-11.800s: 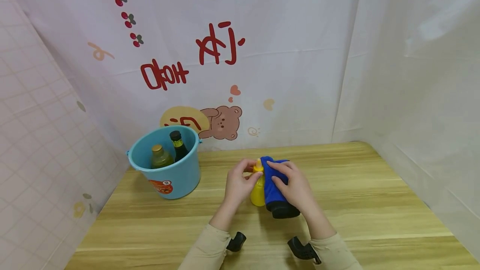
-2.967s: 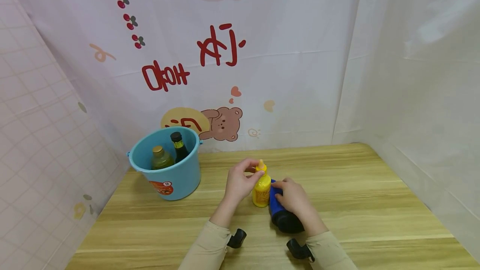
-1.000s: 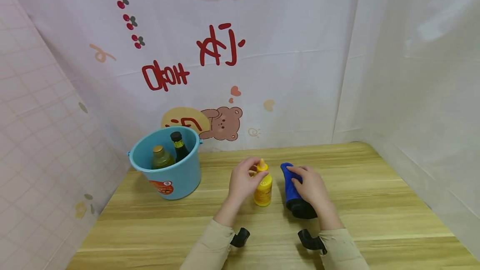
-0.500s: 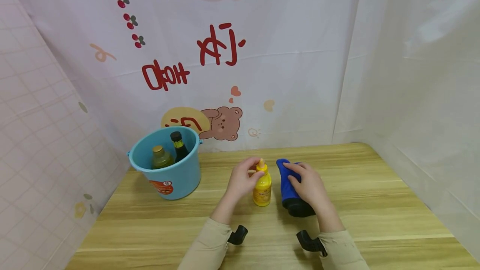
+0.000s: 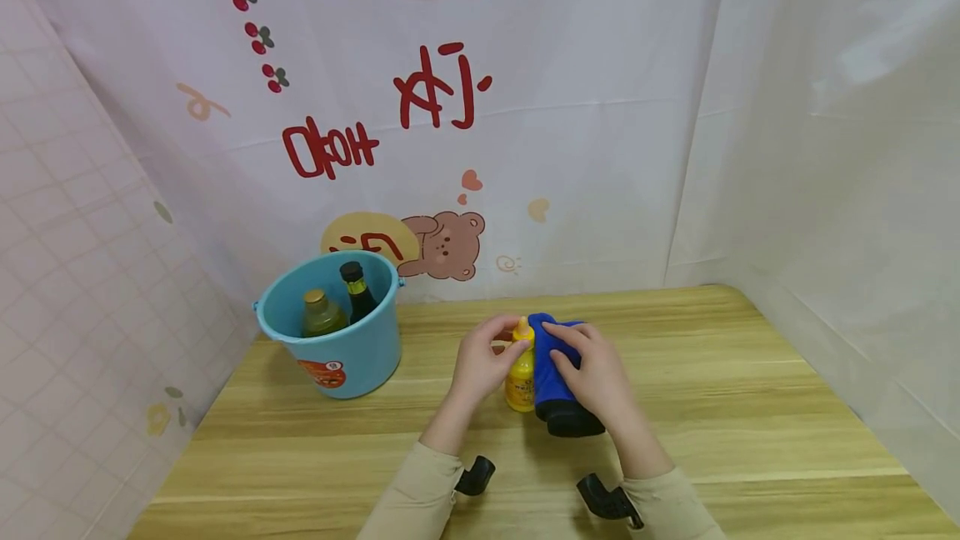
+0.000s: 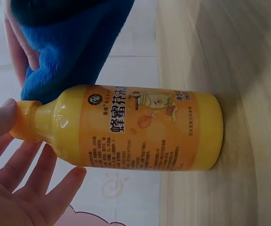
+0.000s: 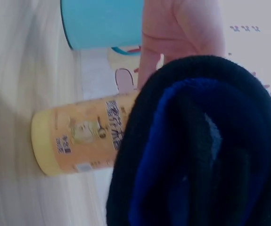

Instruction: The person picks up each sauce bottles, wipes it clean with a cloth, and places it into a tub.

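Note:
A yellow squeeze bottle (image 5: 521, 386) with a printed label stands upright on the table. My left hand (image 5: 480, 363) pinches it at the neck and cap; in the left wrist view the thumb rests on the yellow cap (image 6: 27, 120). My right hand (image 5: 592, 373) grips a folded cloth (image 5: 551, 365), blue and fluffy with a black edge. The cloth touches the bottle's right side near its shoulder. In the right wrist view the folded cloth (image 7: 201, 150) covers most of my right hand and the bottle's upper part.
A light blue bucket (image 5: 375, 357) stands at the left of the wooden table (image 5: 712, 423). Inside it are a bottle with a tan cap (image 5: 322, 315) and a dark bottle with a black cap (image 5: 358, 294). A printed white curtain (image 5: 585, 148) hangs behind.
My right hand has brought the cloth leftward from the table's right side up against the bottle. Between three seconds and now it lifted away and returned. The left hand keeps its hold.

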Motion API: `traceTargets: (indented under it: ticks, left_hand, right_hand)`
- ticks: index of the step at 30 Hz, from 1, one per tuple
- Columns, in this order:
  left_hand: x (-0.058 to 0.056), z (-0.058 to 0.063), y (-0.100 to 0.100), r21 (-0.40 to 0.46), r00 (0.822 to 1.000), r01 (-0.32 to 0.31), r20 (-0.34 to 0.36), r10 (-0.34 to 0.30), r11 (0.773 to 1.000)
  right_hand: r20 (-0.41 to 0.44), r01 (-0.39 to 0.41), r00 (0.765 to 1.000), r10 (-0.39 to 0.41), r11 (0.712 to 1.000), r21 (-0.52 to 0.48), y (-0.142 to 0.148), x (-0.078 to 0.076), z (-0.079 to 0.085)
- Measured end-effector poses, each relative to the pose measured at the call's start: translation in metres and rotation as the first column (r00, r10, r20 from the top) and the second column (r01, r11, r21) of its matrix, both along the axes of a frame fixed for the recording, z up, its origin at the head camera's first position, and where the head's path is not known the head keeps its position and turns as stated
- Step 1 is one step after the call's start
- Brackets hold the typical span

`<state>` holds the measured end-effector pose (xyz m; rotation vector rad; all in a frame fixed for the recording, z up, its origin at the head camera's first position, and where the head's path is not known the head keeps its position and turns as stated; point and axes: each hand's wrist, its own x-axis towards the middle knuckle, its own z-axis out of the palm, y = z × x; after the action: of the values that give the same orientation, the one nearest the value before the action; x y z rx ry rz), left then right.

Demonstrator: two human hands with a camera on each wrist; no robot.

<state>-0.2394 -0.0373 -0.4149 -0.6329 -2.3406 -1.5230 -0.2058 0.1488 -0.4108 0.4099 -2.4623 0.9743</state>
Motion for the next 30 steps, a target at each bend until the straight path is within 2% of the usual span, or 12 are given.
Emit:
traceTargets:
  ticks: [5, 16, 24, 28, 30]
  left_hand:
    - [0.000, 0.001, 0.000, 0.006, 1.000, -0.012, -0.010, 0.012, 1.000]
    - [-0.001, 0.000, 0.001, 0.015, 0.998, 0.000, -0.055, 0.001, 1.000]
    - [-0.001, 0.002, 0.003, 0.002, 1.000, -0.012, -0.008, 0.012, 1.000]
    - [-0.001, 0.002, 0.003, 0.016, 1.000, -0.006, -0.008, 0.006, 1.000]
    - [-0.001, 0.001, 0.002, 0.021, 1.000, -0.005, -0.012, 0.005, 1.000]
  right_hand:
    - [0.035, 0.045, 0.998, -0.046, 0.999, 0.019, -0.010, 0.002, 0.000]
    - [0.066, 0.124, 0.988, -0.137, 0.977, 0.176, -0.021, 0.007, 0.005]
    - [-0.033, 0.157, 0.988, -0.154, 0.945, 0.289, -0.022, 0.005, 0.003]
    - [-0.104, 0.159, 0.986, -0.130, 0.924, 0.347, -0.021, 0.002, 0.001]
    - [-0.127, 0.150, 0.986, -0.112, 0.923, 0.353, -0.020, 0.000, 0.000]
